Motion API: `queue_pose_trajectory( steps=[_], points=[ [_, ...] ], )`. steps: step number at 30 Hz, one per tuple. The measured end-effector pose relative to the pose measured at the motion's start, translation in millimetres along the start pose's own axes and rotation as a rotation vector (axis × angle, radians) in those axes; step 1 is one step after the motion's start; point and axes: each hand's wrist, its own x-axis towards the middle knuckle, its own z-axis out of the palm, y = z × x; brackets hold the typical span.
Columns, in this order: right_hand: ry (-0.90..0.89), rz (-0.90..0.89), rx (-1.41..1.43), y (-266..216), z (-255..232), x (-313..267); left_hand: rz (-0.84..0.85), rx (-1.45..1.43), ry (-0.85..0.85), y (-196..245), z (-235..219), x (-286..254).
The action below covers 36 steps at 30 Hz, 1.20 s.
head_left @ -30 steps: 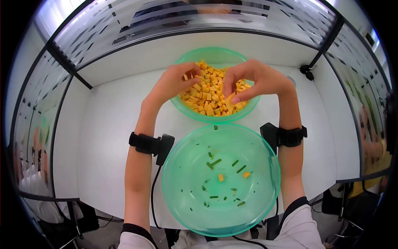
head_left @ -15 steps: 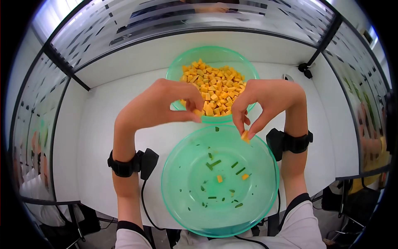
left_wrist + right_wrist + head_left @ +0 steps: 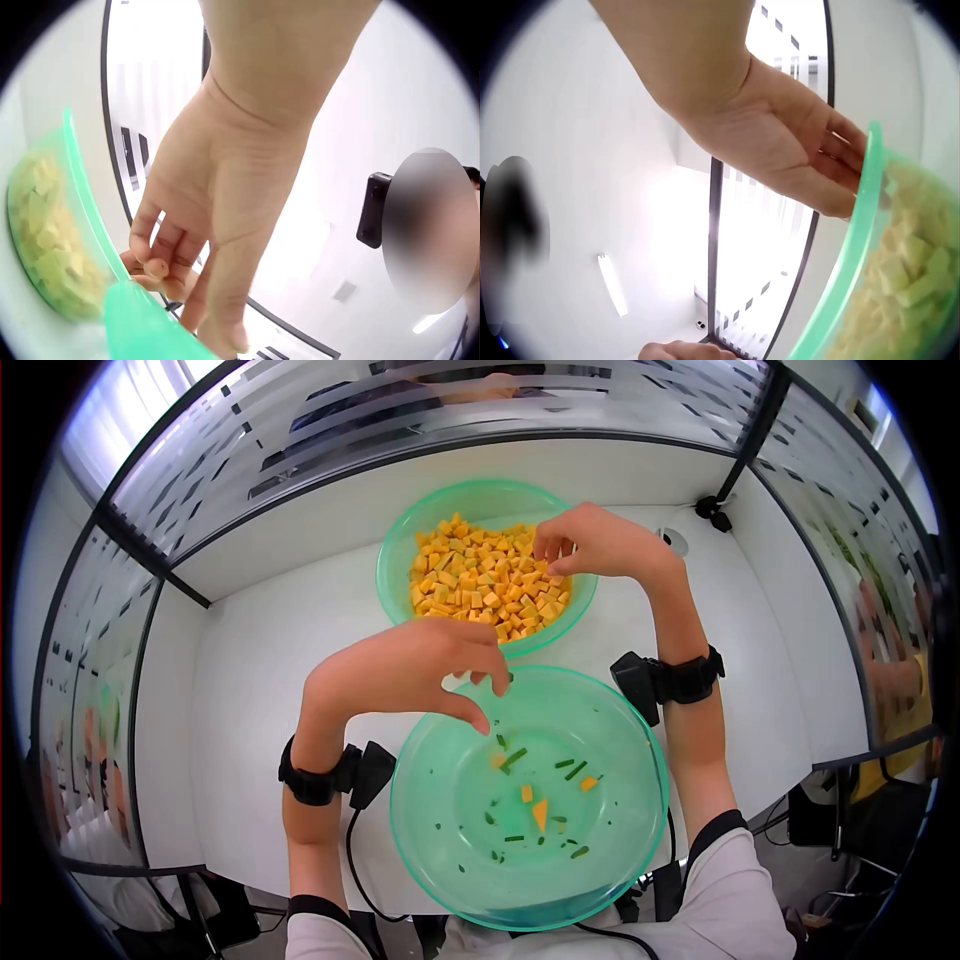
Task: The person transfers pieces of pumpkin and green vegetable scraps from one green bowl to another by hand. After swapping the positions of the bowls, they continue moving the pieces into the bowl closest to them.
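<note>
Worktop (image 3: pixel 245 690), white, carries 2 bowls, both see-through green plastic, round. Near bowl (image 3: pixel 618 845) is the bigger, wide & shallow; far bowl (image 3: pixel 490 498) sits just behind it, w/ a heap of yellow chunks (image 3: pixel 480 580), too many to count: matte yellow-orange, small, blocky, mostly roughly cubed, cut faces flat.

2 hands. L hand (image 3: pixel 415 665) is over the near bowl's rear left part; grip well open, thumb & fingers apart, nothing seen in it. R hand (image 3: pixel 605 543) is at the far bowl's R side, fingers bent down by the chunks; grip looks part open, tips partly hidden by rim in R wrist view, can't tell if it has hold of anything.

2 black wrist straps (image 3: pixel 312 782), 1 per arm.

In/over near bowl: 4 yellow pcs (image 3: pixel 540 815), incl. 1 pointed wedge & 1 blurred below L hand. Approx. 5 dark green strips (image 3: pixel 576 770) plus scattered tiny green specks (image 3: pixel 490 818).
</note>
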Motion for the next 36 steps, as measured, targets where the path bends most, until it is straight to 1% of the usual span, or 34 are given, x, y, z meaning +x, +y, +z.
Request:
queue_pose_trajectory(
  steps=[1,2,4,6,9,10,13,17,18,19,20,21,22,23,25,26,27,29,30,31,32,33,35,36],
  points=[
    [0.004,0.009,-0.022,0.7,-0.1,-0.5,-0.062,0.063,0.029,1.6,0.5,0.2],
    [0.007,0.017,-0.045,2.1,-0.3,-0.1,-0.195,0.082,-0.024,5.5,-1.6,0.4],
    [0.007,0.047,-0.061,5.5,0.5,1.4,-0.211,0.11,0.026,2.8,2.2,-0.2],
    [0.003,0.017,-0.09,6.8,3.7,2.0,-0.199,0.124,0.065,-0.8,7.3,-0.4],
    [-0.019,-0.032,-0.124,2.3,5.4,3.7,-0.242,0.169,0.046,-0.1,7.9,1.7],
    [-0.045,-0.019,-0.109,2.1,6.6,5.5,-0.271,0.186,0.045,-1.7,8.3,1.5],
    [-0.02,-0.036,-0.141,2.4,13.2,8.2,-0.338,0.157,0.063,-1.6,4.9,2.4],
    [-0.04,-0.033,-0.159,1.3,16.9,12.8,-0.316,0.16,0.05,-6.0,3.8,1.2],
    [-0.034,-0.025,-0.167,0.2,17.2,13.5,-0.267,0.137,0.13,-6.3,4.3,0.5],
    [-0.027,-0.018,-0.175,-0.9,17.2,13.4,-0.264,0.189,0.199,-10.4,5.1,1.1],
    [0.022,-0.002,-0.187,-2.6,17.4,11.6,-0.261,0.242,0.269,-17.8,6.2,2.9],
    [0.057,-0.033,-0.153,-2.1,17.0,10.9,-0.258,0.294,0.339,-22.2,6.2,4.0],
    [0.093,-0.065,-0.122,-1.2,16.3,10.1,-0.319,0.354,0.403,-21.7,6.2,5.4],
    [0.127,-0.097,-0.091,-0.7,15.1,9.6,-0.341,0.376,0.414,-25.5,6.6,5.9],
    [0.039,-0.182,0.093,-10.5,3.2,4.8,-0.389,0.421,0.435,-38.7,8.6,6.6],
    [-0.01,-0.223,0.176,-14.4,-1.2,2.0,-0.415,0.392,0.404,-42.6,8.0,6.8],
    [-0.058,-0.263,0.258,-18.1,-5.6,-0.3,-0.401,0.369,0.412,-46.3,9.2,7.2],
    [-0.187,-0.357,0.33,-23.7,-12.0,-3.8,-0.37,0.323,0.423,-54.0,12.3,9.2],
    [-0.251,-0.389,0.357,-25.2,-13.2,-5.2,-0.337,0.309,0.379,-58.8,11.1,9.8],
    [-0.315,-0.42,0.385,-25.9,-13.4,-6.2,-0.324,0.272,0.388,-59.9,12.1,10.5],
    [-0.359,-0.427,0.388,-26.3,-13.1,-6.3,-0.312,0.237,0.397,-60.5,12.8,11.2],
    [-0.369,-0.39,0.392,-26.3,-12.5,-6.1,-0.299,0.202,0.406,-61.6,13.3,11.8],
    [-0.39,-0.316,0.4,-25.3,-9.9,-5.7,-0.239,0.221,0.422,-71.3,16.4,11.9],
    [-0.327,-0.269,0.368,-24.6,-8.4,-5.4,-0.209,0.23,0.431,-74.8,17.6,11.8]
  ],
)
